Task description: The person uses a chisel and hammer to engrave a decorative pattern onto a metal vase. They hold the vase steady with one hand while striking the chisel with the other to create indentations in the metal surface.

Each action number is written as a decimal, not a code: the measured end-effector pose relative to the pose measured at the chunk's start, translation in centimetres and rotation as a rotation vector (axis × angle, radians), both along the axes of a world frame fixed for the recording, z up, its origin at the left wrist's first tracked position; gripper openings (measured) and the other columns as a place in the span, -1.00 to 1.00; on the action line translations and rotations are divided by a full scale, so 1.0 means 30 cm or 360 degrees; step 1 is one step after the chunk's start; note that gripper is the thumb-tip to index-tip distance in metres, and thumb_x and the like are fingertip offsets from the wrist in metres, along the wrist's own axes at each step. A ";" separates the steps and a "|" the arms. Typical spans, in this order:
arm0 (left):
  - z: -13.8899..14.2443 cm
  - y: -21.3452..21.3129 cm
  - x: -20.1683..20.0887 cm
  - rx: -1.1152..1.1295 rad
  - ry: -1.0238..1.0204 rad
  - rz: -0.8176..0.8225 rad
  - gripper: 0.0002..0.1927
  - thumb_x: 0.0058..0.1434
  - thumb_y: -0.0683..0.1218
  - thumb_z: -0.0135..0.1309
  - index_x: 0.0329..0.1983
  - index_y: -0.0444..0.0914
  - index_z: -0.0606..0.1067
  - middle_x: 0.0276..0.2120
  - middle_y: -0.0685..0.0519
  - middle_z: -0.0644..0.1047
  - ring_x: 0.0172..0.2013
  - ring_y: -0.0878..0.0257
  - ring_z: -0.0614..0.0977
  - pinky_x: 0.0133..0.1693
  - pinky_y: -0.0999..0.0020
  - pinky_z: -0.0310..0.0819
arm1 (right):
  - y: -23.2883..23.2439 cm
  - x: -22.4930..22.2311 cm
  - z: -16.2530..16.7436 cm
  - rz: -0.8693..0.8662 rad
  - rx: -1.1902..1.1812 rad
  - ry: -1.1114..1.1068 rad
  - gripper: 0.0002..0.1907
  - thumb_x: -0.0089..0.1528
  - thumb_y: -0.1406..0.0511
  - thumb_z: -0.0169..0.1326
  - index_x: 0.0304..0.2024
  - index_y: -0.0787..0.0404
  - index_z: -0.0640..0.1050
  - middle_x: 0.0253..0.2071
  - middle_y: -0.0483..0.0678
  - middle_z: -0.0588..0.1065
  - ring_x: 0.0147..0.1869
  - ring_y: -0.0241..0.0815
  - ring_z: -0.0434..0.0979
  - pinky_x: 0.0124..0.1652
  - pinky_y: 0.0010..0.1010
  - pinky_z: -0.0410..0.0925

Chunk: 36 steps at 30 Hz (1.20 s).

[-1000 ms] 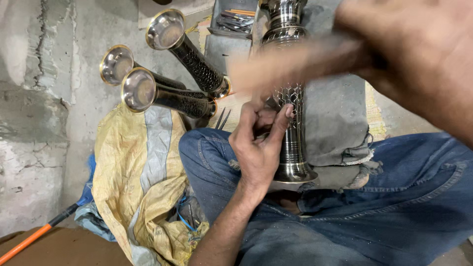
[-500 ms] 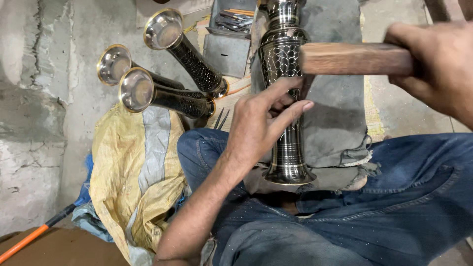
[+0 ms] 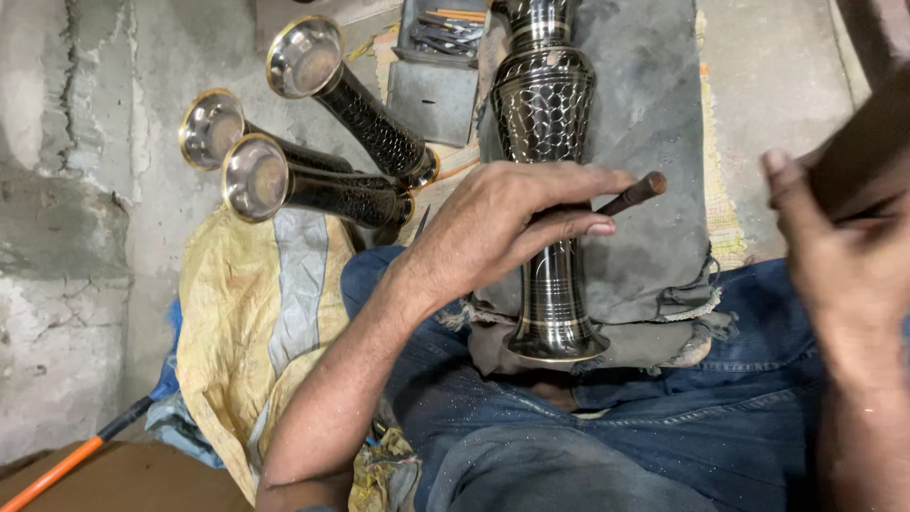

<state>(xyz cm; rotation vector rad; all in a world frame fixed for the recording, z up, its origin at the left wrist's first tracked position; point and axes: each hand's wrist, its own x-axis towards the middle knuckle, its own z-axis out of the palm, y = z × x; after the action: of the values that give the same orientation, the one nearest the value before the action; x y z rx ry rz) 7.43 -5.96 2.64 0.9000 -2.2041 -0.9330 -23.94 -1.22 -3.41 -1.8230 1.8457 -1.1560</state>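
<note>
**Engraved vase held on the lap pad**

The left hand (image 3: 502,232) clasps a thin dark punch tool (image 3: 633,192) against the tall dark engraved metal vase (image 3: 548,180) lying on a grey cloth pad (image 3: 654,114) across the lap. The right hand (image 3: 844,265) clenches a blurred wooden hammer handle (image 3: 867,142), raised. Upper body patterned; three similar patterned vases (image 3: 313,161) lie aside on a yellow sack (image 3: 237,322).

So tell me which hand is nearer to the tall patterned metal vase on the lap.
Left. The left hand lies across the vase at its narrow middle, holding a thin rod against it. The right hand is off to the side, apart from it, gripping a wooden handle.
</note>
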 end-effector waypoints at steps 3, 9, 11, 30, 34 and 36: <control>0.001 0.005 -0.007 0.0046 -0.0045 -0.0018 -0.60 0.31 0.05 0.17 0.19 -0.10 0.56 -0.06 0.09 0.70 -0.11 0.23 0.78 -0.06 0.24 0.73 | 0.007 0.028 0.067 0.0140 -0.0133 0.0607 -0.62 0.26 0.40 0.40 0.02 0.38 0.51 -0.16 0.19 0.55 -0.10 0.03 0.60 -0.09 -0.22 0.47; -0.003 0.048 -0.003 -0.0003 0.0080 0.0222 -0.58 0.35 0.05 0.17 0.22 -0.18 0.53 0.01 0.01 0.67 -0.07 0.20 0.77 -0.02 0.23 0.72 | -0.077 0.089 0.202 0.0258 0.0112 0.0685 -0.61 0.20 0.38 0.41 -0.02 0.38 0.52 -0.23 0.19 0.55 -0.22 0.05 0.62 -0.21 -0.20 0.46; -0.003 0.074 -0.002 -0.0031 0.0134 0.0317 -0.58 0.37 0.04 0.18 0.23 -0.21 0.52 0.03 -0.03 0.67 -0.06 0.19 0.76 -0.02 0.22 0.71 | -0.108 0.092 0.233 0.0409 0.0184 0.0642 -0.65 0.21 0.37 0.38 -0.03 0.32 0.53 -0.26 0.13 0.57 -0.21 -0.03 0.63 -0.20 -0.26 0.46; -0.091 0.262 -0.071 0.0276 0.1072 0.1322 -0.69 0.34 -0.20 0.22 0.08 -0.40 0.45 -0.36 0.05 0.65 -0.32 0.45 0.66 -0.24 0.54 0.59 | -0.292 0.365 0.516 0.1004 -0.0019 0.1391 -0.66 0.20 0.28 0.29 -0.01 0.21 0.54 -0.31 0.00 0.56 -0.30 -0.10 0.63 -0.26 -0.29 0.46; -0.117 0.283 -0.066 0.0111 0.0847 0.1411 -0.75 0.33 -0.22 0.32 -0.19 -0.37 0.44 -0.45 0.05 0.63 -0.41 0.42 0.60 -0.30 0.51 0.54 | -0.252 0.394 0.550 0.0994 -0.0174 0.1658 -0.73 0.19 0.28 0.30 -0.09 0.17 0.57 -0.36 -0.03 0.55 -0.32 -0.13 0.62 -0.24 -0.29 0.46; -0.126 0.291 -0.069 0.0076 0.0848 0.1431 -0.74 0.28 -0.22 0.32 -0.13 -0.38 0.45 -0.47 0.04 0.60 -0.44 0.42 0.58 -0.33 0.51 0.52 | -0.229 0.399 0.570 0.0993 -0.0241 0.1621 -0.69 0.14 0.23 0.33 -0.14 0.19 0.56 -0.40 -0.06 0.53 -0.29 -0.12 0.62 -0.23 -0.28 0.44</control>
<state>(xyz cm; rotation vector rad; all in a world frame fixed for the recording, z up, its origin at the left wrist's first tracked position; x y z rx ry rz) 5.35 2.77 -1.12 1.3066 -1.1331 -0.6568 -11.97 -8.08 13.69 -3.0981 1.3083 -0.0991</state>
